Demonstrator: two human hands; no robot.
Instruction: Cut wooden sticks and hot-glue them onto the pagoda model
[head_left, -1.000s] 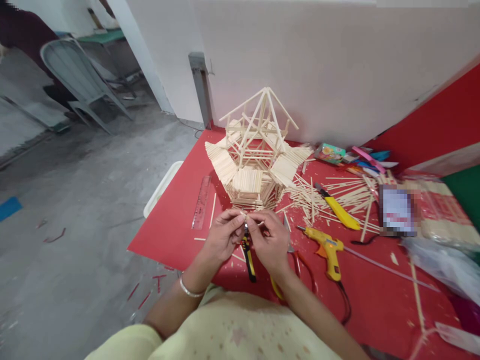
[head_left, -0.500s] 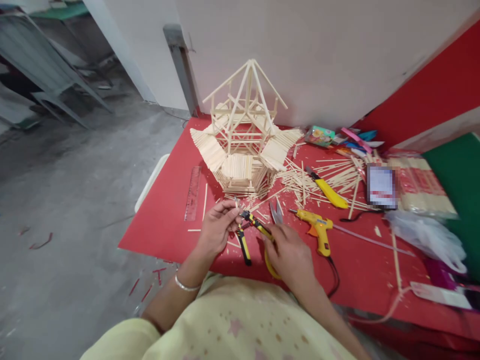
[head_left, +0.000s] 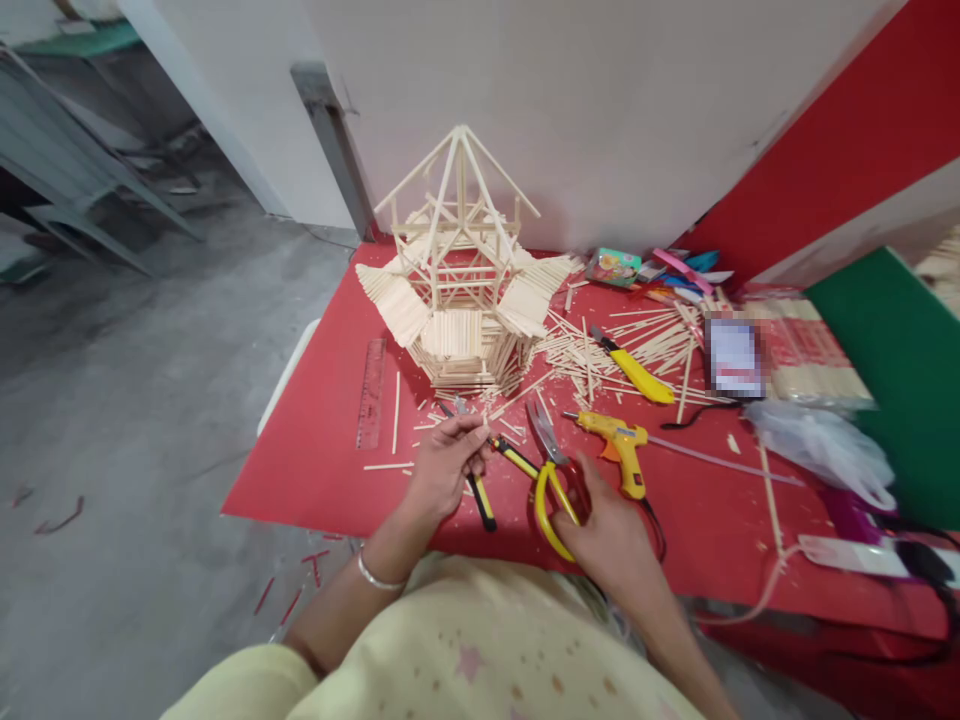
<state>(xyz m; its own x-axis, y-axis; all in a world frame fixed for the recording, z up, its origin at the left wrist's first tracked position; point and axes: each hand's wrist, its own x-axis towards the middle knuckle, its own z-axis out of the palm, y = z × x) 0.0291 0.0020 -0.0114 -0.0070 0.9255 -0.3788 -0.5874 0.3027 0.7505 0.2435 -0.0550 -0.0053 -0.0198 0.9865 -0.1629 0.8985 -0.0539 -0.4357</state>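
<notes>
My left hand (head_left: 448,465) is closed in a pinch at the table's front. Whatever lies between its fingertips is too small to make out. Pliers with black-and-yellow handles (head_left: 514,457) lie on the red tabletop beside and partly behind that hand. My right hand (head_left: 611,520) is closed around the handles of a pair of scissors (head_left: 553,480), one yellow and one red, the blades pointing away from me and slightly apart. Just beyond both hands stands a model building of thin wooden sticks (head_left: 459,335), with a bare pointed roof frame and slatted panels around it.
A yellow glue gun (head_left: 621,445) lies right of the scissors, with a yellow utility knife (head_left: 637,374) and many loose sticks (head_left: 592,360) behind it. A clear ruler (head_left: 371,393) is at left. Bagged sticks (head_left: 806,350), a phone-like device (head_left: 735,358) and a plastic bag (head_left: 825,450) lie at right.
My right hand has let go of the pliers and taken the scissors by their handles. The pliers now rest on the table. My left hand keeps its pinch. The view has shifted slightly right.
</notes>
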